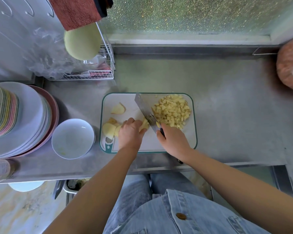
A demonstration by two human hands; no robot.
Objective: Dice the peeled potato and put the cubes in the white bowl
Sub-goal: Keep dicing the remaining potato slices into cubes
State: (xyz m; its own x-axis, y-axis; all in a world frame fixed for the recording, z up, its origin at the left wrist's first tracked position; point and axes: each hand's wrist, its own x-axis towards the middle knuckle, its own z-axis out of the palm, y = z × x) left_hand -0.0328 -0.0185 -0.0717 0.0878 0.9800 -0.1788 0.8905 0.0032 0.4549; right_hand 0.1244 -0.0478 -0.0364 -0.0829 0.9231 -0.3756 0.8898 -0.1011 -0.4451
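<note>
A white cutting board [176, 144] with a teal rim lies on the steel counter. My left hand [130, 132] holds down a bundle of potato strips [145, 124] with curled fingers. My right hand [172, 138] grips the handle of a cleaver [145, 111], whose blade rests against the strips. A heap of diced potato cubes [172, 111] lies on the board right of the blade. Uncut potato slices [109, 130] and one more piece [118, 108] lie on the board's left side. The white bowl [73, 138] stands left of the board, holding no cubes.
A tall stack of plates [19, 119] stands at the far left beside the bowl. A wire dish rack [93, 71] with a green plate stands behind. A round orange-brown object [291, 65] sits at the far right. The counter's front edge runs just below the board.
</note>
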